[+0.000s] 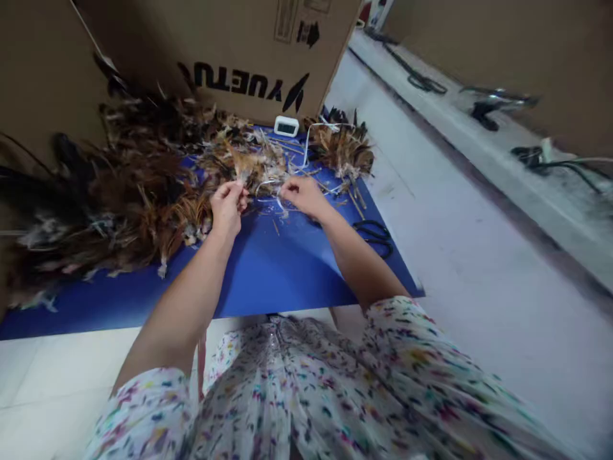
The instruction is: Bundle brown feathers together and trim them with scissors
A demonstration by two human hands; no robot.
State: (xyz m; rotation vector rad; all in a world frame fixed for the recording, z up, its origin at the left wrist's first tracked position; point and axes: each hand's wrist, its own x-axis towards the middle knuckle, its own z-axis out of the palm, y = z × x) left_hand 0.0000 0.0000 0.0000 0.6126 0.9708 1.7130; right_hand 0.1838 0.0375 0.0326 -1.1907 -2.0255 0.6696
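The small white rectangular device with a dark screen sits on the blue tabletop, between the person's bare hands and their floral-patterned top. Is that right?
No: the head view shows the white device on the blue tabletop, but beyond the left hand and right hand, in front of the brown cardboard box.

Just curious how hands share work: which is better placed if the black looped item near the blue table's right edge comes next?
Probably the right hand: it is nearer the black looped item, on that side of the blue table. The left hand is farther across, beside brown feathers.
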